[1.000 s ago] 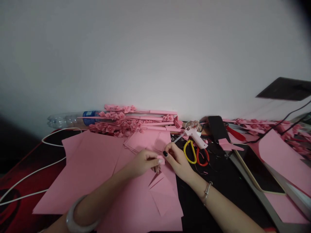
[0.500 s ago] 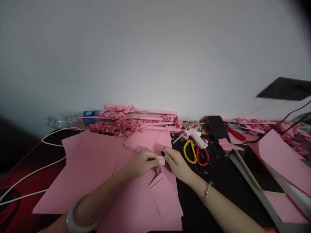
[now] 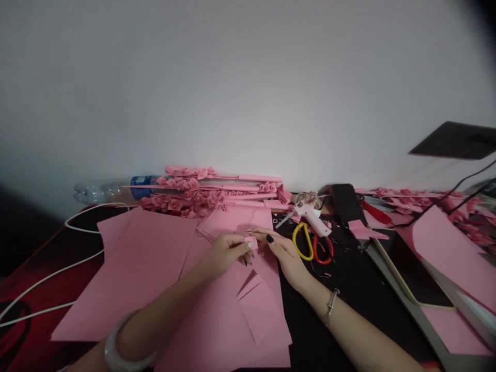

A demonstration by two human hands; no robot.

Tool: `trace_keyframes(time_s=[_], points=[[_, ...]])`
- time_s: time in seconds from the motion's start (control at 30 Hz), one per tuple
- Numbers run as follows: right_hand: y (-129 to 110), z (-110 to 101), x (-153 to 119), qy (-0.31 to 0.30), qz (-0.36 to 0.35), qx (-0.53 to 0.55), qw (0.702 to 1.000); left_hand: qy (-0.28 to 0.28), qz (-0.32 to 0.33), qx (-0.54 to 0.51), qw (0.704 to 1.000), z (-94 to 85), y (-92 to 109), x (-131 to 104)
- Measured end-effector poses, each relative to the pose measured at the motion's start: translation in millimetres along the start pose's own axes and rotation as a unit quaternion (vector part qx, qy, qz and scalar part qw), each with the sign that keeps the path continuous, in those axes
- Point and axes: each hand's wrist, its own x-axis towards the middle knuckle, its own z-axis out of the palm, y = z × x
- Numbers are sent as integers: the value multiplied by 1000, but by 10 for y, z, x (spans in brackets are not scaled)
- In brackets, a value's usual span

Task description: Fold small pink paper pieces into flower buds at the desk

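Between the thumb and fingers of my left hand [image 3: 225,254] is a small folded piece of pink paper [image 3: 251,239]. My right hand [image 3: 284,253] is just right of it, fingers stretched forward and thumb apart, with nothing visible in its grasp. Its fingertips lie over or close to a stack of pink paper squares [image 3: 222,222]; whether they touch it I cannot tell. Below my hands, a folded pink paper piece [image 3: 259,310] rests on large pink sheets [image 3: 209,330].
Pink paper flowers [image 3: 201,199] and a plastic bottle [image 3: 104,191] lie along the wall. To the right are a white glue gun [image 3: 313,219], scissors with yellow and red handles [image 3: 303,243], a black phone [image 3: 347,204] and a tablet-like device [image 3: 414,268]. A white cable [image 3: 39,281] crosses the left side.
My right hand has let go of the small folded paper and its fingers have stretched out forward. My left hand has shifted slightly up and left with the paper.
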Motion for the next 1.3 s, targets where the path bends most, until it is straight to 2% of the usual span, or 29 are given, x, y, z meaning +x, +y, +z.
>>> trace_keyframes(time_s=[0.1,0.23,0.43,0.6,1.07,1.3], points=[[2,-7,-12,-6,-8,-14,1000,4,0,4,1000,-7,11,-4],[-37,-21,-18,-19,-43,-89,995,5,-7,-2,1000,-11,14,1],[-74,-34,-24,-38,-104,-224,968,10,-10,-12,1000,-9,-12,13],[-71,-37,-22,-44,-126,-273,953,6,-10,-8,1000,-25,-32,14],[-55,-75,-9,-46,-133,-285,948,-12,4,-19,1000,-16,-44,7],[-44,-38,6,-26,-82,-193,977,-13,5,-12,1000,16,8,8]])
